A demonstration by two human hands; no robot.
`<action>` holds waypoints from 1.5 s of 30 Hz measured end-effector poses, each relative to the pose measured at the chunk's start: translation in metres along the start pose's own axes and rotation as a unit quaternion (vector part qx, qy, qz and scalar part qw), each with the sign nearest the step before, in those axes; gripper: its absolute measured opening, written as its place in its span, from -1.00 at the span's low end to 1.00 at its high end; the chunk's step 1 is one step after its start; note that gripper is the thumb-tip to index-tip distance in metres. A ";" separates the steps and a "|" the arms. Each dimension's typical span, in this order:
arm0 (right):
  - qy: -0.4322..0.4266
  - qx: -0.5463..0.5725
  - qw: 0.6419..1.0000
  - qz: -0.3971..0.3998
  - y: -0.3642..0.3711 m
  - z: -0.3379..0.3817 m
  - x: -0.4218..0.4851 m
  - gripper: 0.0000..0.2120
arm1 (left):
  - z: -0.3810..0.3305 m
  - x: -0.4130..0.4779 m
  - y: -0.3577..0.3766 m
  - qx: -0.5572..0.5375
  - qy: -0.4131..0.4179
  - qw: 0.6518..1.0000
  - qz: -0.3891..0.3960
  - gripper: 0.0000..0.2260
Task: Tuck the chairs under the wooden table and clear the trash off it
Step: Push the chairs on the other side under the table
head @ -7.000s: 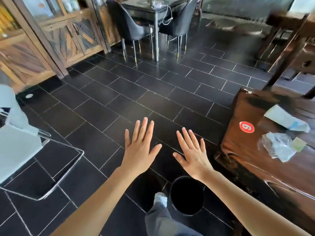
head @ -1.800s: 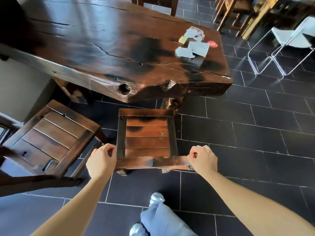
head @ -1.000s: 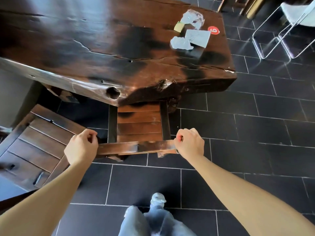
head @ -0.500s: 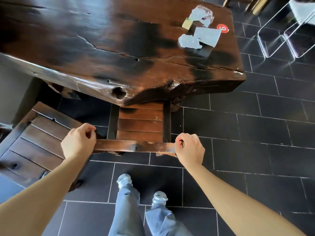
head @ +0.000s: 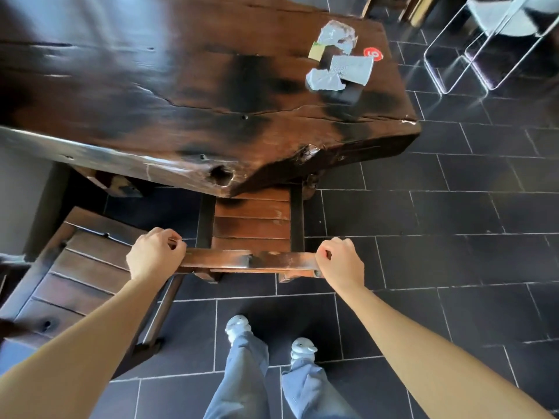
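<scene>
Between my hands ran the chair backrest: left hand and right hand clenched its ends, seat partly under the wooden table; trash beyond.

We see the wooden table filling the upper left of the view, with the trash lying on its top near the far right corner, just beside a round sticker. In front of the table's near edge stands a chair, its seat partly under the tabletop and its top rail nearest us, with the left hand on the rail's left end and the right hand on its right end. A second chair stands to the left of the first, clear of the table, while a wire-framed chair stands on the floor beyond the table's right end, and our two feet rest on the floor behind the rail.
</scene>
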State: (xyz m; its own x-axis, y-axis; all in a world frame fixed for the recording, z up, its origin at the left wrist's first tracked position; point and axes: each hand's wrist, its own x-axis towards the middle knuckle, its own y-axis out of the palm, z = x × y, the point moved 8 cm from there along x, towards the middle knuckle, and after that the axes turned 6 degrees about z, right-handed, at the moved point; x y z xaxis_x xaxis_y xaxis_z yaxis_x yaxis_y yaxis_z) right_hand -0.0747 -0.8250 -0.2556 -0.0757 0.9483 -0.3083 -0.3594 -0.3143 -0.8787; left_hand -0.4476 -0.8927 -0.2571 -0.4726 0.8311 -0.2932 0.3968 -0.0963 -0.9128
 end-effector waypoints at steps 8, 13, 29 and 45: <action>0.015 -0.038 0.997 0.071 -0.002 0.018 -0.019 -0.75 | 0.010 -0.002 0.003 0.069 0.035 0.989 0.123 -0.84; 0.010 -0.060 0.994 0.091 -0.001 0.017 -0.030 -0.78 | 0.009 -0.011 0.006 0.103 0.047 0.981 0.157 -0.81; -0.085 -0.097 0.982 0.137 0.007 0.011 -0.042 -0.88 | 0.015 -0.086 0.021 0.073 -0.022 0.987 0.139 -0.46; -0.084 -0.100 0.977 0.166 0.013 0.001 -0.056 -0.77 | 0.019 -0.081 0.010 0.185 0.056 0.971 0.137 -0.51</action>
State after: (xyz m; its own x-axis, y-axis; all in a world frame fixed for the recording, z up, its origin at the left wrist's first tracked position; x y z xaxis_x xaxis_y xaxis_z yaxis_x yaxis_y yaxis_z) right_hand -0.0764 -0.8826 -0.2495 -0.3159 0.7814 -0.5382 -0.1023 -0.5920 -0.7994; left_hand -0.4207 -0.9715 -0.2477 -0.2924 0.7985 -0.5262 0.1755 -0.4962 -0.8503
